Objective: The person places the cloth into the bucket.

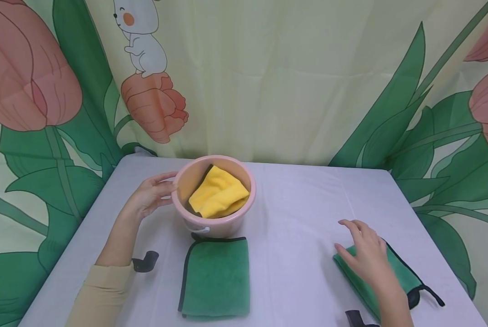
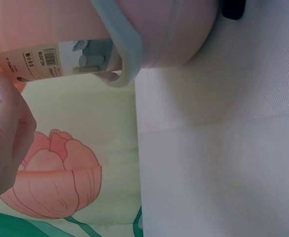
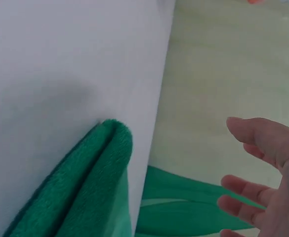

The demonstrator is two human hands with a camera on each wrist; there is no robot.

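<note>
Now our left hand [image 1: 154,194] touches the pink bucket [image 1: 227,228], our right hand [image 1: 368,254] well apart.
We lay loosely extended left fingers against the bucket's side near its rim, a yellow cloth [image 1: 219,193] inside; our right fingers, spread and holding nothing, hover over the right green cloth [image 1: 403,276], while the middle green cloth [image 1: 217,279] lies before the bucket.

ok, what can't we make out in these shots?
- Bucket floor, head view: covered by the yellow cloth.
- Fine print on the label, left wrist view: too small and blurred.
- Middle of the right-side green cloth, head view: behind the right hand.
- Rest of the left hand, left wrist view: cut off by the left edge.
</note>
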